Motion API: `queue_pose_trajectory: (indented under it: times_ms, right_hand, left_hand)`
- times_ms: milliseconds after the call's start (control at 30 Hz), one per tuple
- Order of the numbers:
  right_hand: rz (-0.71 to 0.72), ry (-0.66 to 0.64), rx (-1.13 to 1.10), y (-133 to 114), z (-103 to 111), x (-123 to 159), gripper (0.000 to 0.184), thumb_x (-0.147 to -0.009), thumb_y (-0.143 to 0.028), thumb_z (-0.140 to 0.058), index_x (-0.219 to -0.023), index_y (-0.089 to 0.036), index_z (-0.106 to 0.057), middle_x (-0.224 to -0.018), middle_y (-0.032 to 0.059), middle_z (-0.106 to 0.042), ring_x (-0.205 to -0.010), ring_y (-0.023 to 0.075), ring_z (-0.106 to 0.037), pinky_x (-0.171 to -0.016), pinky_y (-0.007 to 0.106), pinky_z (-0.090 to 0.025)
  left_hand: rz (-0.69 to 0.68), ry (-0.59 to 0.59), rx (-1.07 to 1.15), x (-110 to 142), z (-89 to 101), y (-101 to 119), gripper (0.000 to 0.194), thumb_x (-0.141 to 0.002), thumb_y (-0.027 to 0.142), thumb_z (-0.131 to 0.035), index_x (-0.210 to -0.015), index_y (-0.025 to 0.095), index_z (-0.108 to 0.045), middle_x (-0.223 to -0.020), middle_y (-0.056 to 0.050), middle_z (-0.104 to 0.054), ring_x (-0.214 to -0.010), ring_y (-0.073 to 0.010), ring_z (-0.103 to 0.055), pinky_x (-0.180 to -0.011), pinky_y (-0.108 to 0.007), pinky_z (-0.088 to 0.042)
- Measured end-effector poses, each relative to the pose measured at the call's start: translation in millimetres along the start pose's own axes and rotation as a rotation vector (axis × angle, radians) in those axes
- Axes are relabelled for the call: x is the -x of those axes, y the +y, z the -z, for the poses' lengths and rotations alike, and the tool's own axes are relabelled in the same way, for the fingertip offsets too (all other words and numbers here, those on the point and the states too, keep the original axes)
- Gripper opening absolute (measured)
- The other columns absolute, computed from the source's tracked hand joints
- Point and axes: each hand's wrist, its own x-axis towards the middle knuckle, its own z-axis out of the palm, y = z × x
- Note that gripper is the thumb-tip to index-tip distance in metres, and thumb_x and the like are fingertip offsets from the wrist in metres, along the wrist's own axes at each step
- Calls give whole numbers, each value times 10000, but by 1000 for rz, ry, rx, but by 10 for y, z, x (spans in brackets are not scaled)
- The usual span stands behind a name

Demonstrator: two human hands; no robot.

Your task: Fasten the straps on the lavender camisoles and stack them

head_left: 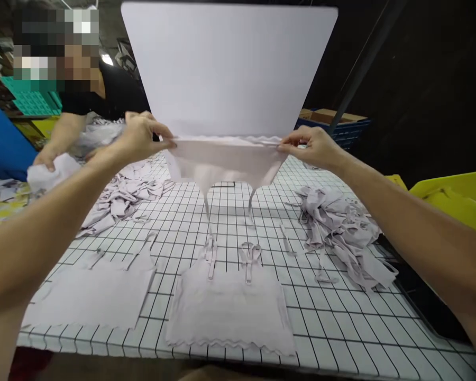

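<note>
A pale pinkish camisole (226, 161) hangs upside down over the table, its wavy hem uppermost and its two thin straps dangling. My left hand (143, 135) pinches one end of the hem, and my right hand (313, 145) pinches the other, so the fabric is stretched between them. Behind and above rises a large white board (230, 69) with rounded corners. Its lower edge meets the hem; whether it goes inside the camisole I cannot tell. Below, a second camisole (230, 312) lies flat near the table's front edge, straps looped. Another flat camisole (91, 296) lies to its left.
Crumpled garments (341, 233) are heaped on the right of the grid-patterned table (325, 328), and another heap (122, 196) lies left. Across the table at left, a person (119, 87) in black handles white fabric (55, 172). Yellow bins (456, 198) and blue crates (347, 129) stand right.
</note>
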Motion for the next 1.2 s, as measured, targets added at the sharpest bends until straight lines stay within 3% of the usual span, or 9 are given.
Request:
queue_pose_trajectory:
  times_ms: [100, 167, 300, 433, 600, 733, 867, 967, 1200]
  right_hand:
    - [41, 31, 34, -52, -79, 213, 192, -834, -418, -748, -785, -234, -725, -809, 87, -646, -817, 227, -512, -778, 420, -418]
    - [55, 1, 26, -80, -210, 520, 162, -871, -420, -712, -820, -268, -731, -830, 96, -664, -858, 263, -511, -781, 446, -423]
    - [54, -210, -12, -68, -612, 1395, 127, -923, -352, -646, -899, -295, -758, -812, 71, -720, -847, 277, -511, -788, 490, -424]
    - [36, -261, 1, -111, -890, 2121, 130, -913, -290, -643, -881, -270, -768, -885, 55, -764, -840, 270, -538, -820, 524, -436]
    - [45, -201, -14, -393, -825, 2570, 152, -911, -214, -643, -934, -292, -771, -911, 55, -766, -885, 279, -554, -786, 493, -476]
    - [163, -217, -7, -597, -803, 2961, 221, -900, -114, -644, -1021, -271, -741, -944, 53, -762, -877, 252, -579, -780, 474, -503]
    - [201, -238, -140, -744, -912, 3293, 302, -895, -74, -642, -1169, -193, -683, -1059, 106, -752, -902, 222, -636, -745, 406, -544]
    - [209, -167, -150, -835, -970, 3394, 363, -890, -73, -634, -1238, -175, -650, -1082, 124, -747, -979, 236, -669, -829, 433, -552]
    - [138, -147, 78, -856, -913, 3430, 169, -877, -100, -643, -1029, -161, -684, -828, 69, -662, -800, 203, -596, -969, 529, -493]
  left_hand:
    - [-87, 12, -292, 187, -84, 104, 461, -933, 438, -566, -1065, 15, -693, -914, 12, -611, -1190, -260, -508, -1084, -564, -193]
    - [-98, -9, -310, 482, -225, 124, 407, -948, 399, -571, -1046, 29, -709, -909, -8, -627, -1183, -280, -508, -1066, -570, -223]
    - [-34, -42, -186, 1419, -662, 111, 157, -838, 317, -707, -811, 168, -750, -969, -76, -661, -1009, -270, -589, -973, -484, -390]
    - [99, -195, 78, 2297, -959, 244, 155, -893, 257, -582, -849, 224, -727, -936, -57, -722, -698, -175, -613, -664, -320, -478]
    - [90, -140, 174, 2894, -884, 549, 103, -895, 186, -616, -912, 239, -703, -874, -36, -750, -820, -198, -700, -767, -326, -556]
    - [-12, -213, 211, 3311, -808, 656, 137, -916, 119, -590, -952, 214, -682, -949, -49, -750, -902, -188, -715, -811, -316, -581]
    - [-78, -373, 140, 3593, -839, 714, 247, -952, 48, -476, -1021, 185, -670, -1087, -83, -734, -962, -206, -653, -821, -354, -562]
    - [-102, -371, 48, 3637, -896, 789, 326, -960, 27, -438, -1147, 199, -642, -1186, -91, -711, -1065, -256, -589, -873, -433, -522]
    - [-115, -384, 92, 3647, -1024, 844, 340, -968, 35, -432, -1217, 204, -590, -1177, -111, -672, -1113, -270, -581, -898, -449, -495]
